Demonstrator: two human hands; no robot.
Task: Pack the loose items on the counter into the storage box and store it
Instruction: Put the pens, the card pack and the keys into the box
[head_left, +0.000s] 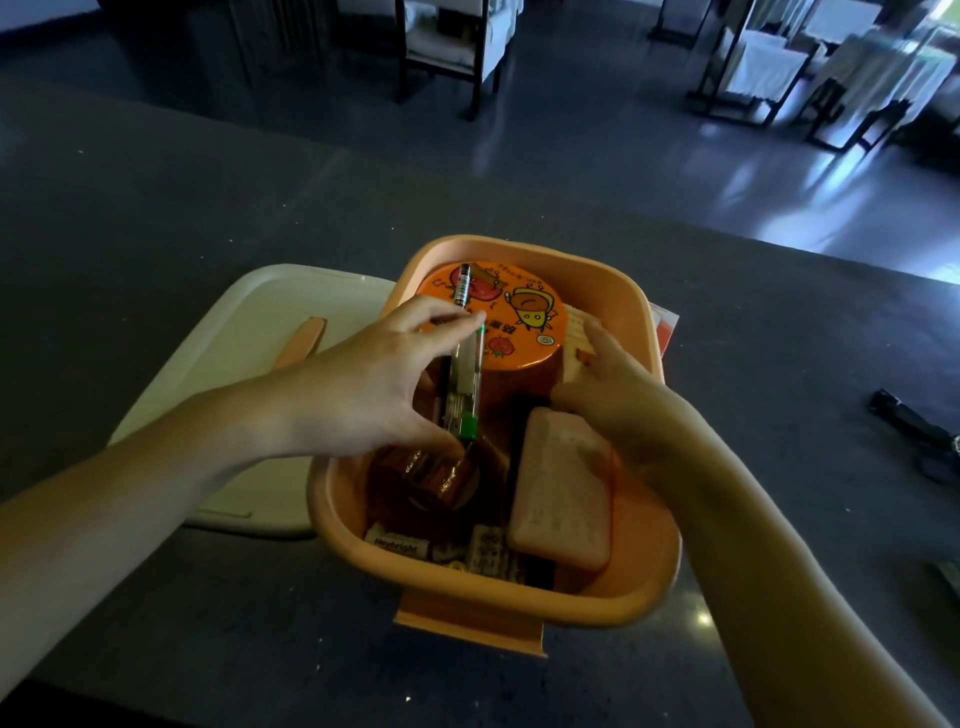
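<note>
An orange storage box (639, 597) stands on the dark counter (208, 208). Inside it are a round orange tin with cartoon pictures (524, 322), a pink flat case (563, 488), a brown shiny packet (431, 475) and small white packets (400, 543) at the near end. My left hand (363, 389) is over the box, shut on two pens (465, 364), one clear with green parts and one black. My right hand (608, 384) is inside the box at its right wall, fingers on a white card (576, 338).
The box's cream lid (260, 332) with an orange latch (301, 340) lies on the counter left of the box. A black object (919, 431) lies at the right edge. Paper (665, 322) sticks out behind the box. Chairs stand on the floor beyond the counter.
</note>
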